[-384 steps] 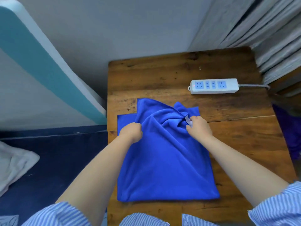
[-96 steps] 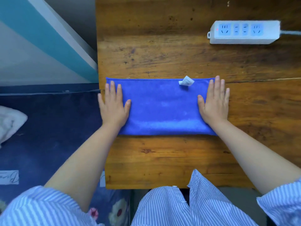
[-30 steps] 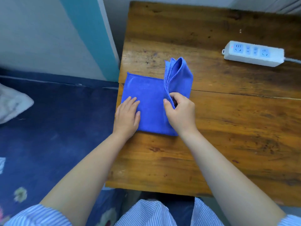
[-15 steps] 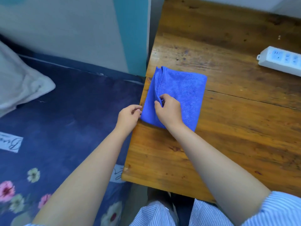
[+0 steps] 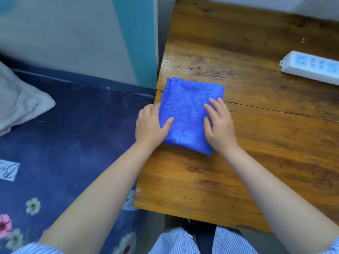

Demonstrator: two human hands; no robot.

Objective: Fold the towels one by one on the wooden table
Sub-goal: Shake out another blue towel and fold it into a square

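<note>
A blue towel, folded into a small thick rectangle, lies at the left edge of the wooden table. My left hand holds the towel's left side, thumb on top and fingers curled round the edge and hidden beneath. My right hand lies flat on the towel's right side with its fingers spread.
A white power strip sits at the table's far right. Left of the table is a dark blue flowered bed cover with a white pillow on it. A teal and white board leans by the table's far left corner.
My right hand let go of the folded layers and now lies flat on the towel's right side. My left hand moved onto the towel's left edge. The towel lies flat.
</note>
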